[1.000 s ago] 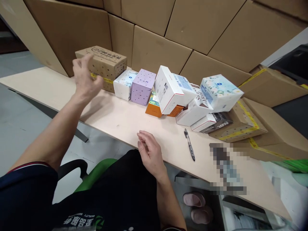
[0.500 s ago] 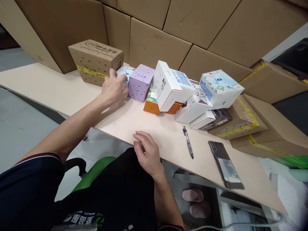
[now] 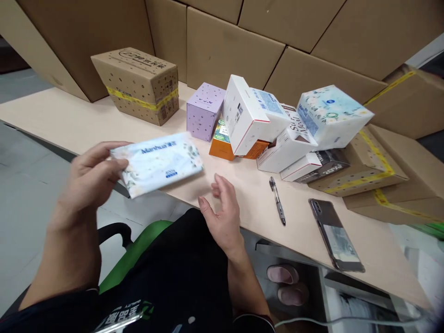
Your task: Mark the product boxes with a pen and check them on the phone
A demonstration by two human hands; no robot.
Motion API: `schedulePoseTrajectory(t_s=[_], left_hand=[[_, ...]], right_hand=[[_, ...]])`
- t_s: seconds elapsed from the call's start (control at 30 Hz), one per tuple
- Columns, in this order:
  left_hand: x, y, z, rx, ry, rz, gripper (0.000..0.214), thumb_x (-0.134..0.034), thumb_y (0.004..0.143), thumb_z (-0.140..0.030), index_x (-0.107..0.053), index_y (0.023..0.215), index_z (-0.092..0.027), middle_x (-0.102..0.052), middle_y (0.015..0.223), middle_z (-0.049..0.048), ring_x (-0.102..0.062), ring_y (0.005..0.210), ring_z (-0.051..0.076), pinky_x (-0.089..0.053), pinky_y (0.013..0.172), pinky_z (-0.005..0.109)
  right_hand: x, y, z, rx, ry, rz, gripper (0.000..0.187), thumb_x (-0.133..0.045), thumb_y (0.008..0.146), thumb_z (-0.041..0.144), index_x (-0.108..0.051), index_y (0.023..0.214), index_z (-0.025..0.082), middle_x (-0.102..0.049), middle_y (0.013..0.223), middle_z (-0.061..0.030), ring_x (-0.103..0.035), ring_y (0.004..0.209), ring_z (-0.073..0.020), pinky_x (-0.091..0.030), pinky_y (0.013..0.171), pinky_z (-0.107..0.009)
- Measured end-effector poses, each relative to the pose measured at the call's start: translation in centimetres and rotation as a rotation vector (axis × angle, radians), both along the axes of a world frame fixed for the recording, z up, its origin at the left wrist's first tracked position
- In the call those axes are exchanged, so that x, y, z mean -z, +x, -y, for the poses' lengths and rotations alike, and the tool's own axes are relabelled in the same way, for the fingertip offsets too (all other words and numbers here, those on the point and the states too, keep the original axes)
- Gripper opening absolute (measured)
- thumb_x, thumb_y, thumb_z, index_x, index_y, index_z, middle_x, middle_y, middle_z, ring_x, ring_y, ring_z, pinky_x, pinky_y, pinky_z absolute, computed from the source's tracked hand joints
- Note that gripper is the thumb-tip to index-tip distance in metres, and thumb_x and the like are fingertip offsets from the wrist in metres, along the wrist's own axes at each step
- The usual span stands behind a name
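My left hand [image 3: 92, 178] grips a light blue and white tissue pack [image 3: 161, 164] by its left end, thumb on top. The pack has a floral print and blue lettering, and it is held tilted above the table's front edge. To its right, my right hand [image 3: 224, 212] is at the table edge with nothing in it; thumb and fingers are apart. Beyond the pack stands a purple dotted box [image 3: 204, 111]. An orange box [image 3: 222, 145] lies beside that, partly under a white box [image 3: 243, 118].
A taped brown carton [image 3: 138, 88] stands at the back left. On the right are a stack with a floral tissue pack [image 3: 333, 115] on top, a pen [image 3: 277, 201] and a phone [image 3: 336, 236]. Large cartons [image 3: 232, 51] line the back. Pink slippers [image 3: 282, 274] lie below.
My left hand has taken the tissue pack from between the brown carton and the purple box and brought it toward me. My right hand has shifted slightly right, its fingers opening.
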State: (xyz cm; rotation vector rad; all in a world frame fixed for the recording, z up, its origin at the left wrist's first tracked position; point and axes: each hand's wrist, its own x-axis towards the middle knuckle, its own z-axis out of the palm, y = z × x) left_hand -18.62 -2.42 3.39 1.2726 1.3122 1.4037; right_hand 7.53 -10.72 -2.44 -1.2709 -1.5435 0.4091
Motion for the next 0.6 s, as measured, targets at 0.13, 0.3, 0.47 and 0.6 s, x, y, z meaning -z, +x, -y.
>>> schedulePoseTrajectory(t_s=[0.13,0.3,0.47,0.6], left_hand=[[1.1,4.1,-0.5,0.460,-0.139,0.000,0.033,-0.074,0.084,-0.033,-0.075,0.116,-0.023,-0.076,0.099,0.0038,-0.067,0.077,0.018,-0.054,0.060,0.027],[2.7,10.3,-0.4,0.547,0.069,-0.282,0.053,-0.053,0.101,-0.055,-0.060,0.144,-0.024,-0.073,0.110,0.0067,-0.068,0.090,0.021,-0.058,0.075,0.032],[5.0,11.8,-0.8,0.518,0.242,-0.165,0.061,-0.046,0.104,-0.063,-0.047,0.155,-0.029,-0.055,0.151,0.0114,-0.056,0.135,0.030,-0.049,0.114,0.049],[5.6,10.2,-1.4,0.838,0.294,-0.079,0.090,-0.072,0.087,-0.070,-0.033,0.162,-0.039,-0.036,0.166,0.0093,-0.039,0.152,0.038,-0.040,0.125,0.057]], right_hand=[[0.5,1.4,2.1,0.155,-0.055,0.018,0.081,-0.073,0.093,0.041,-0.034,0.162,0.028,-0.052,0.158,-0.0164,-0.056,0.140,-0.0313,-0.055,0.112,-0.056],[1.9,4.7,4.7,0.477,-0.067,0.005,0.070,-0.073,0.092,0.044,-0.048,0.155,0.025,-0.063,0.145,-0.0160,-0.067,0.121,-0.0280,-0.059,0.102,-0.051],[2.0,5.8,5.0,0.608,-0.087,0.072,0.062,-0.071,0.092,0.048,-0.057,0.146,0.020,-0.073,0.122,-0.0141,-0.070,0.088,-0.0199,-0.062,0.084,-0.041],[1.9,5.3,4.9,0.646,-0.092,0.100,0.061,-0.070,0.092,0.049,-0.059,0.143,0.018,-0.075,0.117,-0.0134,-0.069,0.083,-0.0193,-0.061,0.082,-0.039]])
